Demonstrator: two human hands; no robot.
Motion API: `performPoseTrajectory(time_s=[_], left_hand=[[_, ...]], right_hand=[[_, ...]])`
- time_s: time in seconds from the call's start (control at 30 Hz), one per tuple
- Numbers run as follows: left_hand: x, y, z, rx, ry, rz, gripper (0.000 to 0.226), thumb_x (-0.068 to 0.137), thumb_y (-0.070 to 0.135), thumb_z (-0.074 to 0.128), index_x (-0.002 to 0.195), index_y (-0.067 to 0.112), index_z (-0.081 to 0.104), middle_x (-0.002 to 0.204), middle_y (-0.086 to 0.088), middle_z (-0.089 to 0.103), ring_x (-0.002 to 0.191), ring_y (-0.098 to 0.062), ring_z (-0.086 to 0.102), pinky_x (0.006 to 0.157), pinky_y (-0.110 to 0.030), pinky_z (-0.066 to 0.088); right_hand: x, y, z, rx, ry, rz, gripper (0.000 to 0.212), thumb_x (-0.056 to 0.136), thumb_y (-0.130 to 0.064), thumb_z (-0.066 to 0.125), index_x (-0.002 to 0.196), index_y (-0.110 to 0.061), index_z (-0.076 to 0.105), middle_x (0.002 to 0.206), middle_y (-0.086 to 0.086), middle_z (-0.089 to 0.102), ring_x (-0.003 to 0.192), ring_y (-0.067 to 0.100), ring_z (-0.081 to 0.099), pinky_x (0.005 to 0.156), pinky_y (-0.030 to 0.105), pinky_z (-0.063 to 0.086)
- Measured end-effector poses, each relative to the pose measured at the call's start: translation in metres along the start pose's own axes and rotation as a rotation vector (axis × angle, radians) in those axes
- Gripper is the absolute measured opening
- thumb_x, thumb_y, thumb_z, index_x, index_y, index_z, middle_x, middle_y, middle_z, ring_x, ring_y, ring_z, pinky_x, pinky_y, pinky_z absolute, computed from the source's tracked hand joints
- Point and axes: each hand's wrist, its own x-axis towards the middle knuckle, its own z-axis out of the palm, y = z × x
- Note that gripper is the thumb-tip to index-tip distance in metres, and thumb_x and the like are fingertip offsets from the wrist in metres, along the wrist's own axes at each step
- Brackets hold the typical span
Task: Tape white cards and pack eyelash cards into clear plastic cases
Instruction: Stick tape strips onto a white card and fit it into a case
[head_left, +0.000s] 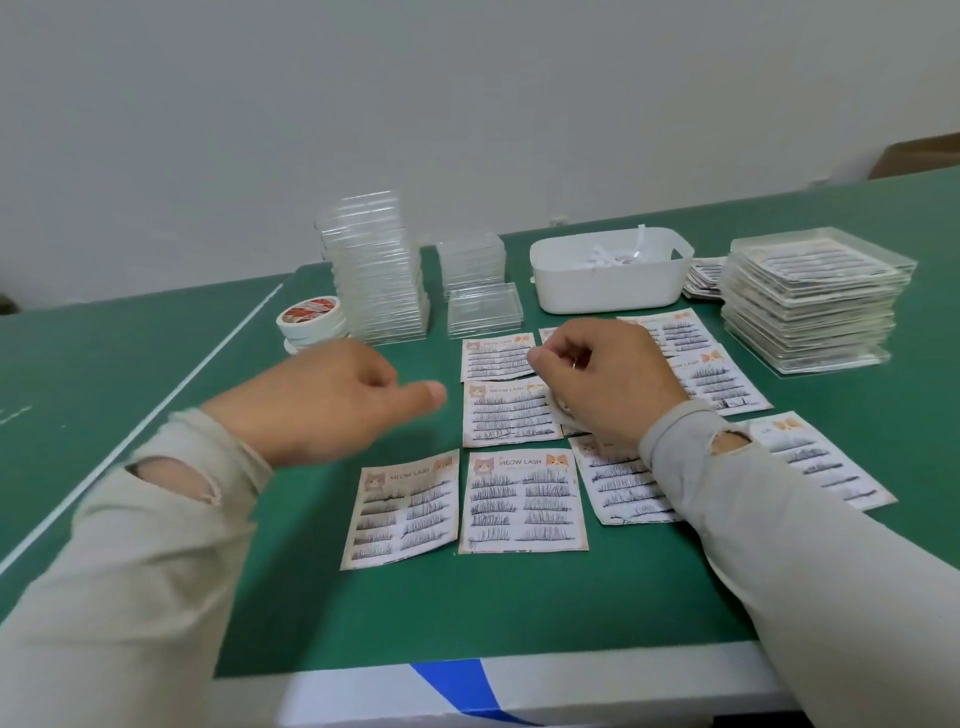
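Green table (519, 597); eyelash cards (524, 501) under curled right hand (605, 382); grip unclear; left hand (322, 400) loose, empty.

Long beige sleeves (156, 545), each with a torn hole near the wrist, cover both arms.

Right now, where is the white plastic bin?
In the head view, the white plastic bin sits at the back right of the green table, between the short stack of clear cases and the tall packed stack.
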Motion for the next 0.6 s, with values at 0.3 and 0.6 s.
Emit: performPoseTrajectory(time_s=[0.3, 0.6], left_hand=[[0.013, 0.006, 0.041, 0.311, -0.238, -0.032, 0.055, 0.083, 0.063, 0.059, 0.056, 0.019, 0.043, 0.051, 0.005, 0.041, 0.052, -0.019, 0.039, 0.054, -0.027, 0.032], [-0.016, -0.043, -0.031, -0.447, 0.268, 0.177, 0.050, 0.071, 0.051, 0.061, 0.069, 0.001, 0.057, 0.053, -0.007, 0.048, 0.049, -0.016, 0.042, 0.056, -0.031, 0.033]], right_hand=[[0.000, -0.003, -0.002, -0.007, 0.011, -0.024, 0.026, 0.091, -0.041, 0.066, 0.068, -0.029, 0.064, 0.071, -0.012, 0.067, 0.073, 0.008, 0.062, 0.072, 0.029, 0.052], [-0.001, -0.007, -0.003, 0.097, 0.063, -0.046, 0.028, 0.092, -0.039, 0.068, 0.070, -0.023, 0.068, 0.062, -0.013, 0.062, 0.059, 0.001, 0.054, 0.062, 0.018, 0.046]])
